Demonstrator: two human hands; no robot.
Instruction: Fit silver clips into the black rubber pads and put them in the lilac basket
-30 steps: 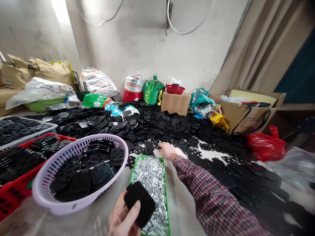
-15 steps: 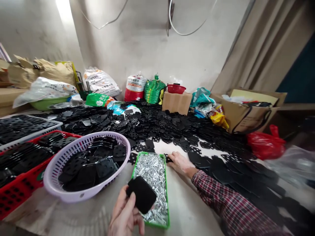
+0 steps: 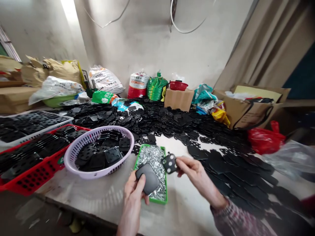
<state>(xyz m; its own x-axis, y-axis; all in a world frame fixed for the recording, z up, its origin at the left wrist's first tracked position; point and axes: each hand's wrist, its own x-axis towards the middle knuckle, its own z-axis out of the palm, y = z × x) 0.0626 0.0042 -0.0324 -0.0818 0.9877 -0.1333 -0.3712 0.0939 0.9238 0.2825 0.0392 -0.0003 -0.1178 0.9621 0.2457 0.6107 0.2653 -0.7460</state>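
My left hand (image 3: 133,193) grips a plain black square pad (image 3: 147,178) just above the near end of a green tray (image 3: 164,200) filled with small shiny metal pins. My right hand (image 3: 194,170), in a plaid sleeve, pinches a black plate with holes (image 3: 170,163) by its edge, held up to the right of the tray and close to the pad. A wide heap of black perforated plates (image 3: 172,126) covers the table behind and to the right.
A lilac round basket (image 3: 81,164) with black plates stands left of the tray. Red (image 3: 31,177) and white (image 3: 14,141) crates of plates lie further left. Sacks, a cardboard box (image 3: 178,98), an open carton (image 3: 248,108) and a red bag (image 3: 264,141) line the back and right.
My right hand drew back from the heap toward me, picked up a holed black plate and lifted it next to the pad. The view shifted back and down.
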